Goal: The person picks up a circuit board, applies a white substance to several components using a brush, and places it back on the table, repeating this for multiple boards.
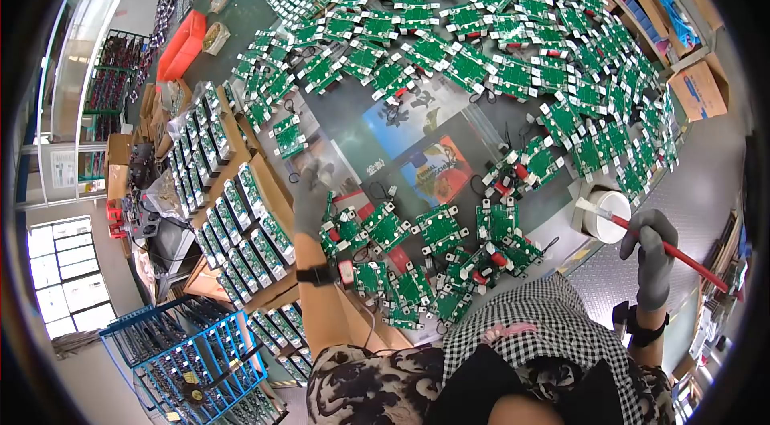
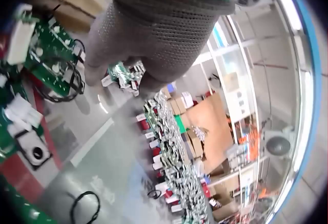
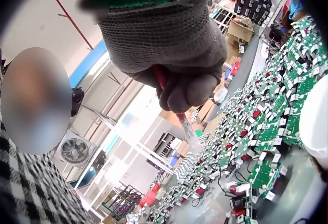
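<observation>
My right hand (image 1: 654, 252), in a grey knit glove, grips the red handle of a brush (image 1: 690, 261). The brush's pale tip lies over the rim of a white tub (image 1: 613, 220) in the head view; in the right wrist view the gloved fingers (image 3: 192, 93) curl round the handle. On the other side, my gloved left hand (image 1: 309, 200) reaches low over the table with nothing seen in its fingers. A green circuit board (image 1: 287, 136) lies just beyond its fingertips. Several boards with white terminals (image 1: 385, 226) sit between the left hand and the checked apron.
Many more green boards (image 1: 469, 68) spread over the table's far and right sides. Printed sheets (image 1: 433, 172) lie at mid-table. To the left stand racked boards (image 1: 249, 240) and a blue wire rack (image 1: 188, 361). A cardboard box (image 1: 698, 92) is at the right.
</observation>
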`<state>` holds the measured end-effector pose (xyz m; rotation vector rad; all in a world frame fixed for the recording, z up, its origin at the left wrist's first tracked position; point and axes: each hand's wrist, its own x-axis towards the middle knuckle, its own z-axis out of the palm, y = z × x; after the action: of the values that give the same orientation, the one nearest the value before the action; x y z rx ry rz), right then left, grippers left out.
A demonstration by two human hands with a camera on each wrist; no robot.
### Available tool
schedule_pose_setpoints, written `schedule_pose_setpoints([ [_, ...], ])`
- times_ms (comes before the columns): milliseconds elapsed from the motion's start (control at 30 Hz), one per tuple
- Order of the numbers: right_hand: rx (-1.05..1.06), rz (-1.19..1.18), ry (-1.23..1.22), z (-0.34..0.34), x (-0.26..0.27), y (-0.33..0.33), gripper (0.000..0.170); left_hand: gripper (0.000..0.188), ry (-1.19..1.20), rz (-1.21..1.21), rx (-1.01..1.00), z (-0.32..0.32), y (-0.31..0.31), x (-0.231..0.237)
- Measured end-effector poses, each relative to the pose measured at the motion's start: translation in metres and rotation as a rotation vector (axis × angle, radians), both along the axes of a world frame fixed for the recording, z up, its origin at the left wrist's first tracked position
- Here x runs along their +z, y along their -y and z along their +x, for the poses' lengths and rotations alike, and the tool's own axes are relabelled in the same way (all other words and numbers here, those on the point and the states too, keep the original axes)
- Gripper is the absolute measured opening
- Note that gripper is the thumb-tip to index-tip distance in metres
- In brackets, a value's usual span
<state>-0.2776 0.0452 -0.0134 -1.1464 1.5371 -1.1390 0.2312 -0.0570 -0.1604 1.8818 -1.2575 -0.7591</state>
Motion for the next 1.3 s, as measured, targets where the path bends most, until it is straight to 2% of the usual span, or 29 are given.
schedule_pose_setpoints([
  [33,-0.009,-0.003,0.013,-0.002,0.000,-0.003,0.021,0.031,0.005,0.006,-0.001,0.006,-0.011,0.002],
  [100,-0.052,-0.016,0.018,-0.011,-0.004,-0.013,0.022,0.035,0.528,0.203,-0.237,0.024,-0.026,0.010],
  [133,-0.050,-0.012,-0.004,-0.016,-0.003,-0.016,0.023,0.036,0.602,0.330,-0.214,0.027,-0.026,0.018],
  [167,-0.050,-0.010,-0.025,-0.021,-0.003,-0.021,0.024,0.036,0.609,0.329,-0.218,0.028,-0.023,0.019],
  [233,-0.068,-0.022,-0.043,-0.027,-0.004,-0.029,0.025,0.035,0.831,0.635,-0.176,0.033,-0.012,0.008],
  [267,-0.096,-0.022,-0.036,-0.029,-0.003,-0.034,0.026,0.035,0.885,0.621,-0.189,0.040,-0.009,-0.007],
  [367,-0.153,-0.033,-0.026,-0.035,0.004,-0.049,0.026,0.039,0.861,0.623,-0.170,0.037,0.013,-0.011],
  [400,-0.205,-0.031,-0.050,-0.042,0.007,-0.060,0.026,0.040,0.426,0.525,-0.024,0.020,0.020,0.013],
  [433,-0.240,-0.028,-0.069,-0.045,0.006,-0.065,0.026,0.040,0.431,0.524,-0.035,0.030,0.020,0.009],
  [500,-0.263,-0.003,-0.078,-0.058,0.002,-0.079,0.027,0.042,0.612,0.493,-0.266,0.065,0.003,-0.002],
  [533,-0.303,0.003,-0.072,-0.061,0.003,-0.082,0.027,0.048,0.763,0.624,-0.375,0.056,-0.008,0.015],
  [567,-0.342,0.010,-0.063,-0.062,0.003,-0.085,0.027,0.048,0.766,0.635,-0.371,0.044,-0.018,0.030],
  [633,-0.330,0.014,-0.048,-0.067,-0.002,-0.087,0.027,0.048,1.106,0.656,-0.759,0.018,-0.037,0.053],
  [667,-0.316,0.015,-0.028,-0.068,-0.005,-0.086,0.027,0.048,1.113,0.660,-0.759,0.013,-0.047,0.051],
  [733,-0.311,-0.003,0.013,-0.069,-0.009,-0.083,0.025,0.052,1.331,0.136,-0.857,0.007,-0.063,0.040],
  [767,-0.336,-0.005,0.006,-0.066,-0.009,-0.079,0.025,0.052,1.329,0.115,-0.877,0.008,-0.066,0.039],
  [833,-0.398,-0.011,0.016,-0.060,-0.006,-0.074,0.021,0.050,1.176,-0.023,-0.888,0.011,-0.071,0.033],
  [900,-0.374,0.012,0.012,-0.066,-0.005,-0.074,0.019,0.042,1.202,-0.072,-0.884,0.005,-0.074,0.049],
  [1033,-0.266,0.150,0.068,-0.078,-0.013,-0.071,0.013,0.027,1.256,0.092,-0.979,0.009,-0.081,0.048],
  [1067,-0.277,0.168,0.084,-0.077,-0.017,-0.069,0.014,0.017,1.238,0.083,-0.987,0.005,-0.080,0.049],
  [1100,-0.289,0.186,0.104,-0.077,-0.022,-0.068,0.015,0.024,1.292,0.019,-1.055,0.007,-0.072,0.046],
  [1233,-0.290,0.193,0.193,-0.075,-0.031,-0.061,0.021,0.021,1.284,-0.025,-1.170,0.022,-0.062,0.041],
  [1300,-0.303,0.203,0.185,-0.080,-0.035,-0.059,0.021,0.026,1.291,-0.037,-1.222,0.031,-0.060,0.046],
])
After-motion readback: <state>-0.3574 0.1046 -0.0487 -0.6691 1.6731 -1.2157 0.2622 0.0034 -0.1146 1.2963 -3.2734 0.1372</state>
